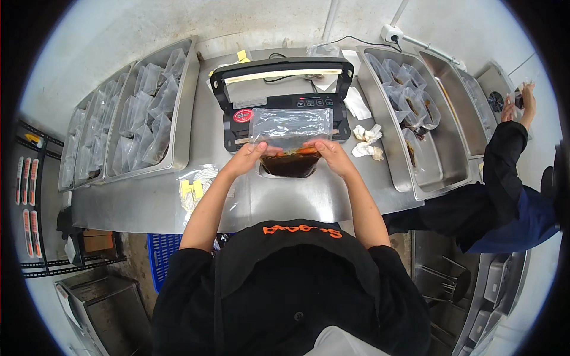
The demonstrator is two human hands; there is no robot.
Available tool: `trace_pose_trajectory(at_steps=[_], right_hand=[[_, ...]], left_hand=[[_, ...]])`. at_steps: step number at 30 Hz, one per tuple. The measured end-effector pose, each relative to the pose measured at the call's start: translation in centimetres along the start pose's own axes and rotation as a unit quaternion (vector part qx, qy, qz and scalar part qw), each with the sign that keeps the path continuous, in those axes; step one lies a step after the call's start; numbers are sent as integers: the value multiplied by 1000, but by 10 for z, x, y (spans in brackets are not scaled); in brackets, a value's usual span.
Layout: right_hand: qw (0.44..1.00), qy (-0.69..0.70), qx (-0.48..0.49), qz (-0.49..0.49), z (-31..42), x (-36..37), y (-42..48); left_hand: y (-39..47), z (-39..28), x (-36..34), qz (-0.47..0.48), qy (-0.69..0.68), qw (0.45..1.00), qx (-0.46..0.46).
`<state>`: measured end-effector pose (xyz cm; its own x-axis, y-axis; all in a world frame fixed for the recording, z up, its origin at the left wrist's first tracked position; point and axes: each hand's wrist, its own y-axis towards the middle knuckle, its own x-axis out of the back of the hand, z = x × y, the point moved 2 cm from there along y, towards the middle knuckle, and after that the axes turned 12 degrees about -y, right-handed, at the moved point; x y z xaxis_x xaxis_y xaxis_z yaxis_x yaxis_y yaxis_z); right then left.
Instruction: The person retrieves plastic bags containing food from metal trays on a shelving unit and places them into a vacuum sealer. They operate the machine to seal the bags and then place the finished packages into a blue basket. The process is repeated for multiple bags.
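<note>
Between both hands I hold a clear plastic pouch (291,164) with dark brown liquid in its lower part and an oily orange band on top. My left hand (249,156) grips its left edge, my right hand (331,155) its right edge, thumbs uppermost. The pouch's clear upper end lies over the front of a black vacuum sealer (285,101), whose lid is raised. A pale strip runs along the inside of that lid. Whether the pouch's bottom touches the table is hard to tell.
Deep steel pans of pouches stand at left (192,107) and right (392,164) on the steel table (311,200). Crumpled tissues (367,140) lie right of the sealer. Paper labels in a plastic bag (196,189) lie left. A co-worker's hands (519,104) are at far right.
</note>
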<state>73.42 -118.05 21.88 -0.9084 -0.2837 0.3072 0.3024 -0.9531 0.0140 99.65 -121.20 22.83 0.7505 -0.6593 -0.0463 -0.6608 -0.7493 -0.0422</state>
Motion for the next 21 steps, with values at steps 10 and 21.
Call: trace_pose_trajectory(at_steps=[10, 21], right_hand=[[998, -38, -32, 31, 4, 6, 14], [998, -56, 2, -11, -12, 6, -8]], left_hand=[[7, -4, 18, -20, 57, 997, 42], [-2, 14, 1, -43, 60, 996, -49]])
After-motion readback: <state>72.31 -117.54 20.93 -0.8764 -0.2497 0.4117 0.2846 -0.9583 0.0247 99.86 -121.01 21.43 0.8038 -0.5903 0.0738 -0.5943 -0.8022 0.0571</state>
